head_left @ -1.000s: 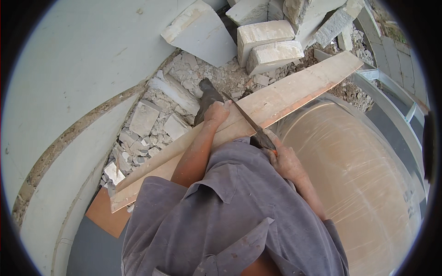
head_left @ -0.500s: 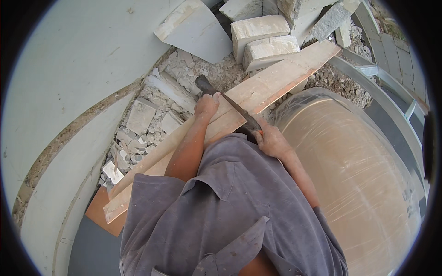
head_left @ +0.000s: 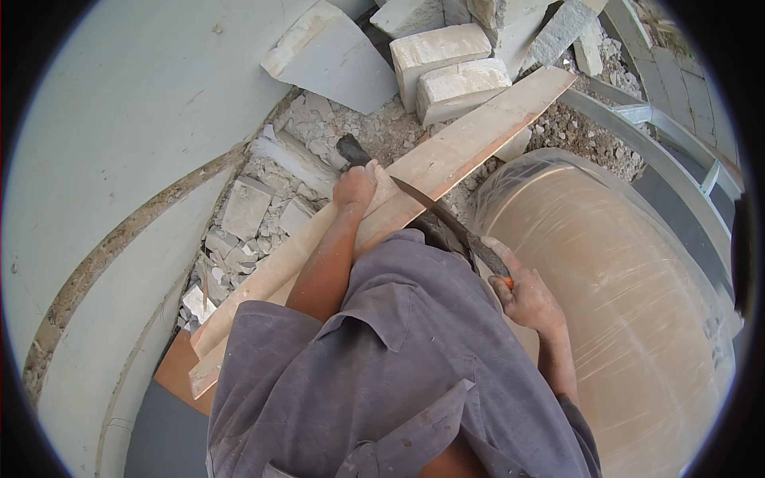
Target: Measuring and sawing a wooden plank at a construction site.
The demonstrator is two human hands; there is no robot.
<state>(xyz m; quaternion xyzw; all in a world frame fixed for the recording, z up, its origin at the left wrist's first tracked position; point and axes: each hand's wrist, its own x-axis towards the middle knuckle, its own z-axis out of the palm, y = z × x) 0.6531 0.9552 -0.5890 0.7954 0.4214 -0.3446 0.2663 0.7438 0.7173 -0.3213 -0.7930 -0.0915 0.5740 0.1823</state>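
Across my lap lies a long pale wooden board (head_left: 470,143) with a reddish edge. My left hand (head_left: 357,183) grips the board at its left edge, next to a dark boot (head_left: 351,150). My right hand (head_left: 522,291) is closed on the grey handle of a handsaw (head_left: 442,215) with an orange part. The saw's blade crosses the board from just beside my left hand down toward my right hip.
Broken pale blocks (head_left: 442,56) and rubble (head_left: 239,207) lie ahead and left, beside a curved wall (head_left: 127,119). At right are a plastic-wrapped beige rounded bundle (head_left: 621,319) and a curved metal frame (head_left: 669,167). Grey and orange sheets (head_left: 179,374) show at lower left.
My right hand has moved down and right, drawing the saw back along its length. My left hand stays on the board, which appears slightly farther left as the view shifts.
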